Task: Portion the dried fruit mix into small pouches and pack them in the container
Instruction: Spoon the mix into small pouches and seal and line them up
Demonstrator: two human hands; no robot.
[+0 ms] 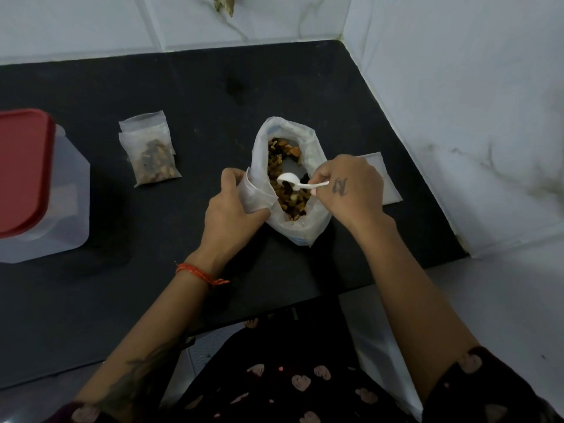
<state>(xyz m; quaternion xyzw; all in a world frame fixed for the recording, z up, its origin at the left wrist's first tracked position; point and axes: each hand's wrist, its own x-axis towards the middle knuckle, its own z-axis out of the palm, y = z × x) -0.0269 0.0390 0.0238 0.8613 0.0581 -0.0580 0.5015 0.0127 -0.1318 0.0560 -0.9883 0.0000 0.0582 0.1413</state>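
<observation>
1. On the black countertop point(183, 87) stands the big open translucent plastic bag of brown dried fruit mix point(288, 178); my right hand point(348, 186) pinches a small white plastic spoon point(300, 181) over it.
2. My left hand point(232, 203) grips a small clear empty pouch point(254, 193) touching the bag's left edge.
3. I'd scoop level and tip slowly, pouch mouth kept wide.
4. Filled pouches point(151, 157) lie left, near the red-lidded translucent container point(27, 178), which is cut off; the pouch mouth is hard to see.
</observation>
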